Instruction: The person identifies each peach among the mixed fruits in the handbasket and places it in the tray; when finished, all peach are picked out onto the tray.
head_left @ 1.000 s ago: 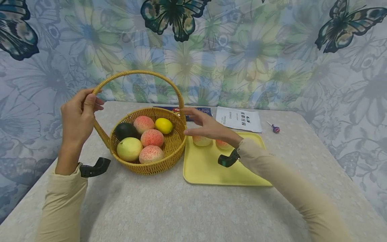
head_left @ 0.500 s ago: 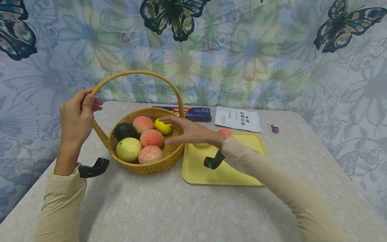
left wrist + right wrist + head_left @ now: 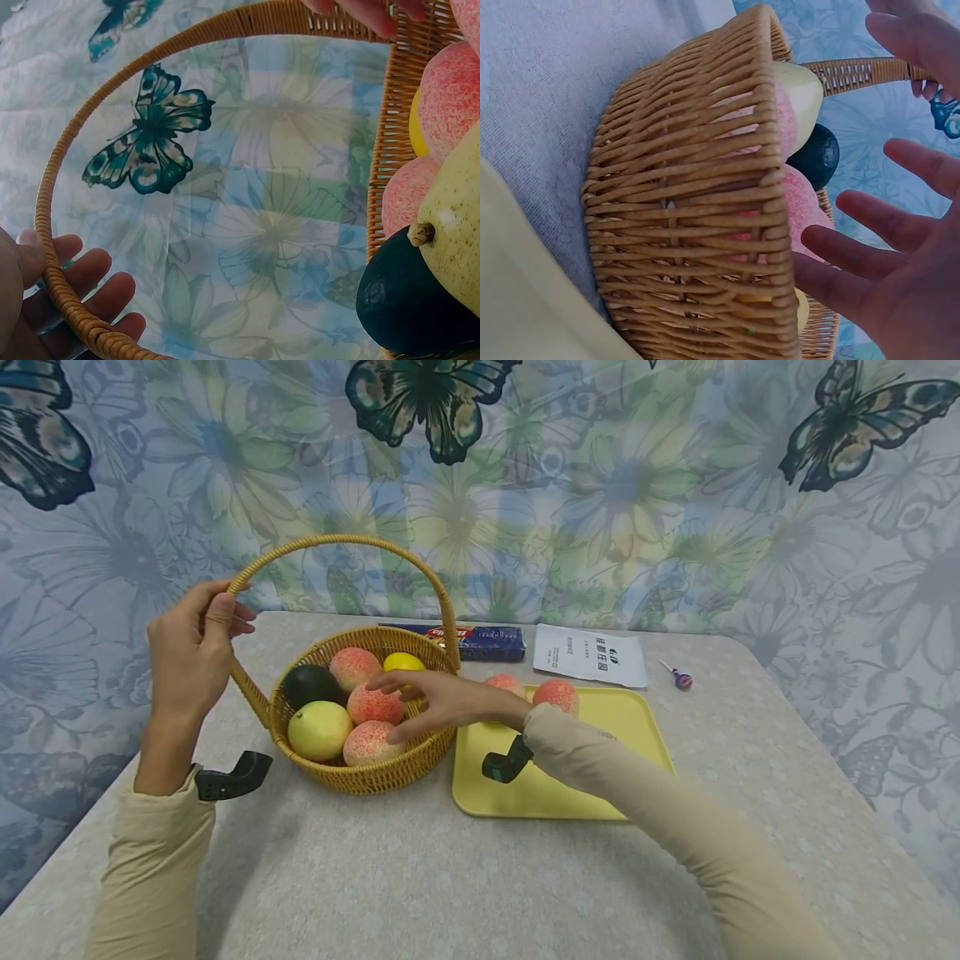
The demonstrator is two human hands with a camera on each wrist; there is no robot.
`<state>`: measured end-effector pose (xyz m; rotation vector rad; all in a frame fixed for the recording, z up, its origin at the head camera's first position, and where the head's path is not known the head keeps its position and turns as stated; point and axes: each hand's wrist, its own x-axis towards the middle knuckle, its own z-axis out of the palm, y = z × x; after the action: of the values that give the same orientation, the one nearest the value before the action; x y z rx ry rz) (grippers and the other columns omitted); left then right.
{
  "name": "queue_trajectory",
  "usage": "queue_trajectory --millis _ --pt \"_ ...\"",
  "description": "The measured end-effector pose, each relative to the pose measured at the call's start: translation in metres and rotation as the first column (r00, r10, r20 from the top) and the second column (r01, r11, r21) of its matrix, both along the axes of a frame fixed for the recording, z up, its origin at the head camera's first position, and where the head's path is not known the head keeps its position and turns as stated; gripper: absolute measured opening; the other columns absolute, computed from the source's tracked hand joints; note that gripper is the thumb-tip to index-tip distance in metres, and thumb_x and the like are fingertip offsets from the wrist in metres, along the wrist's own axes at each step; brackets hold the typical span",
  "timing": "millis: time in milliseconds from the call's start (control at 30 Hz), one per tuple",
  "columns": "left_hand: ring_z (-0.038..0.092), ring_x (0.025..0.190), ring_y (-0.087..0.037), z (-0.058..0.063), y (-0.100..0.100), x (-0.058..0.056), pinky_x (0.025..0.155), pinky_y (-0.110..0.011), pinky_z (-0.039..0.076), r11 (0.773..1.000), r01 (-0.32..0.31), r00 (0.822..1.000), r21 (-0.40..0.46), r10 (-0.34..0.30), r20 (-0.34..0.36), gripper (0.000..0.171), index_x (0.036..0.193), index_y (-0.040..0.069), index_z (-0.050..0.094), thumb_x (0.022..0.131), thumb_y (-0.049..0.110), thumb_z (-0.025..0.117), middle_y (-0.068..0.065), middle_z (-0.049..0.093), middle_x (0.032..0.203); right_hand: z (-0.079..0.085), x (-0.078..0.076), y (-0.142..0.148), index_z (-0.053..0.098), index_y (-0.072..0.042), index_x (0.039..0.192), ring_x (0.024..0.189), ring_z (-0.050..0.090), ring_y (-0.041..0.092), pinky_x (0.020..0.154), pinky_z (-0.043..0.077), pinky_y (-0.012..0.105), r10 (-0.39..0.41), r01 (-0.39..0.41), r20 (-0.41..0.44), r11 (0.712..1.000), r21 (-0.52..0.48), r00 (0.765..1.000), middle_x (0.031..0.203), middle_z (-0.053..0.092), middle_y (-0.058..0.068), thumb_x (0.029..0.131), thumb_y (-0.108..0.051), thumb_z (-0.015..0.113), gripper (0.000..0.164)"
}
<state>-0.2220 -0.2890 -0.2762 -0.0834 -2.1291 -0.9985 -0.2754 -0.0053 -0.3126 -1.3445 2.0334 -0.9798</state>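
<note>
My left hand (image 3: 191, 652) holds the side of the arched handle (image 3: 341, 539) of a woven basket (image 3: 367, 783), thumb in front and fingers behind. Three speckled peaches (image 3: 374, 742), a lemon (image 3: 402, 661), a dark green fruit (image 3: 306, 685) and a pale yellow-green fruit (image 3: 319, 731) lie inside. Over the basket's right rim reaches my right hand (image 3: 450, 697), its fingers spread above the peaches. In the right wrist view that hand (image 3: 911, 277) has nothing in its grasp; whether a fingertip touches a peach, I cannot tell.
Right of the basket lies a yellow tray (image 3: 540, 802) with two peaches (image 3: 557, 695) at its back edge, partly behind my right arm. Farther back are a blue spaghetti box (image 3: 491, 643), a white printed packet (image 3: 588, 656) and a lollipop (image 3: 682, 680). A patterned cloth hangs behind the table.
My right hand has moved left from the basket's right rim to over the peaches inside. Peaches on the tray show more now. My left hand keeps its place on the handle.
</note>
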Motion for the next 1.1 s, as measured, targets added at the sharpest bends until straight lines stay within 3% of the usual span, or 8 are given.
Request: queue_trajectory --millis 167,433,633,967,1100 --pt "0.058 0.069 0.009 0.001 0.000 0.001 0.070 -0.006 0.044 1.000 0.000 1.000 0.005 0.000 0.013 0.033 0.120 0.009 0.066 0.102 0.027 0.046 0.019 0.056 0.080 -0.003 0.000 -0.005 0.035 -0.012 0.147 0.132 0.042 0.030 0.107 0.038 0.045 0.012 -0.012 0.009 0.999 0.033 1.000 0.147 0.038 0.011 0.089 -0.024 0.069 0.068" --pt "0.057 0.069 0.009 0.000 0.000 0.000 0.070 -0.007 0.044 1.000 0.001 1.000 -0.001 -0.001 -0.003 0.032 0.119 0.008 0.066 0.101 0.027 0.046 0.020 0.056 0.079 -0.011 0.001 -0.012 0.037 -0.012 0.146 0.129 0.047 0.022 0.105 0.040 0.033 0.029 -0.031 0.017 0.991 0.131 0.999 0.145 0.042 0.010 0.089 -0.024 0.068 0.066" --pt "0.057 0.069 0.010 0.000 0.000 0.000 0.070 -0.007 0.044 1.000 0.008 1.000 -0.002 -0.008 -0.012 0.033 0.118 0.006 0.066 0.101 0.027 0.046 0.019 0.056 0.079 -0.018 0.001 -0.016 0.042 -0.013 0.144 0.113 0.052 0.013 0.094 0.042 0.022 0.046 -0.038 -0.044 0.987 0.156 0.998 0.139 0.047 0.004 0.092 -0.029 0.064 0.058" --pt "0.057 0.068 0.008 0.000 0.000 -0.001 0.070 -0.006 0.045 1.000 0.009 1.000 0.003 -0.009 -0.009 0.033 0.118 0.006 0.066 0.101 0.026 0.047 0.018 0.056 0.079 -0.020 -0.001 -0.026 0.046 -0.013 0.140 0.091 0.050 0.015 0.078 0.040 0.022 0.045 -0.011 -0.162 0.979 0.201 0.986 0.121 0.055 0.001 0.092 -0.030 0.065 0.054" --pt "0.057 0.068 0.008 0.000 0.000 -0.002 0.070 -0.006 0.044 1.000 0.006 1.000 0.001 -0.006 -0.005 0.033 0.119 0.006 0.066 0.101 0.026 0.046 0.018 0.056 0.079 -0.022 0.001 -0.031 0.049 -0.012 0.138 0.093 0.048 0.013 0.079 0.038 0.021 0.032 0.012 -0.219 0.980 0.199 0.975 0.126 0.055 0.002 0.090 -0.029 0.068 0.055"
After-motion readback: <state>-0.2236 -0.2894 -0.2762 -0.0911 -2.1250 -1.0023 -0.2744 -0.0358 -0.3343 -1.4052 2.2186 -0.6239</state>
